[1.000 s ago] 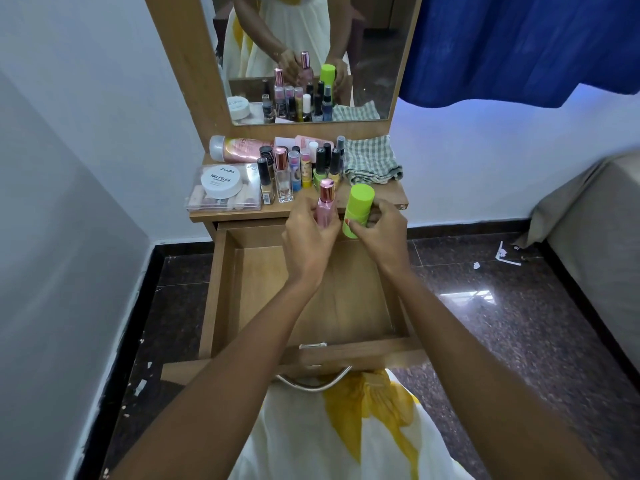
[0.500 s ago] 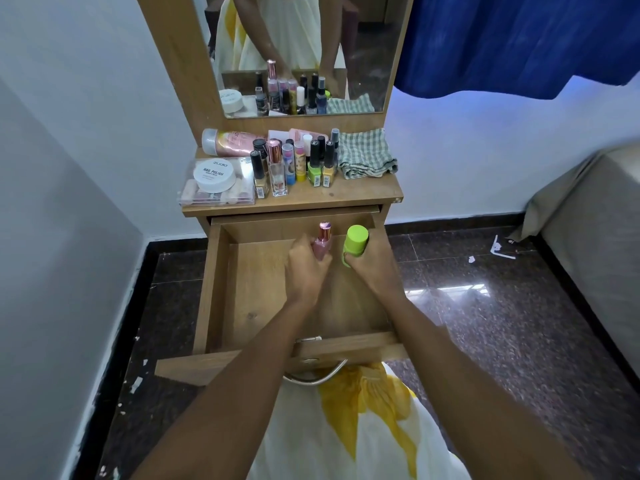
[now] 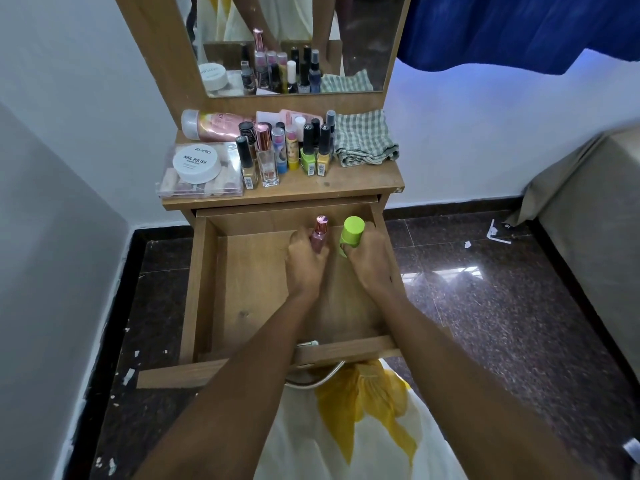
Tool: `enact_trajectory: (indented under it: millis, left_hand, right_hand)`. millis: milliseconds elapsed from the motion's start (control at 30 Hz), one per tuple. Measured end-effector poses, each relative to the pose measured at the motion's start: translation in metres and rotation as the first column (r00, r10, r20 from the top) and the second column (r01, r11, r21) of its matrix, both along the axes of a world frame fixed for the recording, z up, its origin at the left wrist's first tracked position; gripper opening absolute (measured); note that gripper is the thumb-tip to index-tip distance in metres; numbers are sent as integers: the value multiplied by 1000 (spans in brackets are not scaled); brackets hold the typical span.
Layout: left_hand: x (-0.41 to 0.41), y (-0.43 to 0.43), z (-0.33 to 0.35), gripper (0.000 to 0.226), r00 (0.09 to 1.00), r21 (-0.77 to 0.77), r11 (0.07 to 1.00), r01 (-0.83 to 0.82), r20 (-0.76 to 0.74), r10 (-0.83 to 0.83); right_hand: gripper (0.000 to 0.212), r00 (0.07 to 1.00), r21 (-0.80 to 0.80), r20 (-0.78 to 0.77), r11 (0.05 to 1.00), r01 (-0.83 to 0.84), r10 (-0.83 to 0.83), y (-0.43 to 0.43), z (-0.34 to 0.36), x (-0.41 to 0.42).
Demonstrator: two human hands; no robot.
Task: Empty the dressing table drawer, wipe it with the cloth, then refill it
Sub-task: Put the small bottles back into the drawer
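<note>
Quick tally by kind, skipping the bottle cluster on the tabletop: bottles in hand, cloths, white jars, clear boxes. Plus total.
Bottles in hand: 2 (pink bottle in left hand, green-capped bottle in right hand)
Checked cloth: 1
White jar: 1
Clear box: 1
Total: 5

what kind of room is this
Likely a bedroom: a wooden dressing table with a mirror, nail polish bottles on its top, and what looks like a covered bed at the right.

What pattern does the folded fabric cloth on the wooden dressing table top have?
The folded fabric cloth has a green-and-white check pattern, seen best in the head view.
</note>
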State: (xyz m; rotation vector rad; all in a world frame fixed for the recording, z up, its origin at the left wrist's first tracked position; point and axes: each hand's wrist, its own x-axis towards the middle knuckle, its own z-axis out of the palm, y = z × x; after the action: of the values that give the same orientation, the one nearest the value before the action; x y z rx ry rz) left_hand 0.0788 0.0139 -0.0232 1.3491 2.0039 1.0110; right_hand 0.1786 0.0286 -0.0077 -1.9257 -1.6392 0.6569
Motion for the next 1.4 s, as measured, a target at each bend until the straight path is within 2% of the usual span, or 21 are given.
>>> enact_trajectory:
  millis: [233,333,433,533,667,733,867,1067,1167,1233,1400]
  left_hand:
    - [3,4,-7,20,1000,17,1000,-4,17,3]
    - [5,4,-7,21,1000,26,1000,2,17,-2]
    - [3,5,-10,22,997,20,1000,23,68,-24]
    - [-2,7,-15,20,996,10,999,37,79,-37]
    - [-6,9,-21,19,995,-18,999,52,91,-50]
    - [-5,11,-22,19,993,-20,998,58,100,-56]
    - [0,15,-21,18,991,-5,998,66,114,-65]
    - [10,24,-22,19,989,3,997,78,129,-77]
    - [13,28,-23,21,988,9,997,81,131,-82]
    - [14,31,-23,21,988,14,996,88,125,-89]
    - [16,35,-20,19,987,12,996,84,136,-85]
  right_hand:
    - [23,997,-78,-24,994,75,-77,-6,-12,-8]
    - [24,982,-175,-96,974,141,-160,-6,-13,-9]
    - [29,930,-277,-212,931,236,-299,-2,-13,-12]
    - [31,810,-360,-349,866,348,-471,3,-18,-19]
    - [37,542,-477,-507,742,471,-670,8,-35,-33]
    - [35,457,-476,-548,710,518,-701,12,-41,-35]
    - [10,323,-483,-622,674,558,-713,18,-39,-37]
    - [32,62,-546,-716,613,571,-695,28,-37,-39]
    - [9,87,-511,-712,599,617,-697,31,-36,-41]
    - [19,87,-502,-711,589,633,-698,31,-37,-40]
    - [22,93,-513,-707,599,615,-701,32,-37,-42]
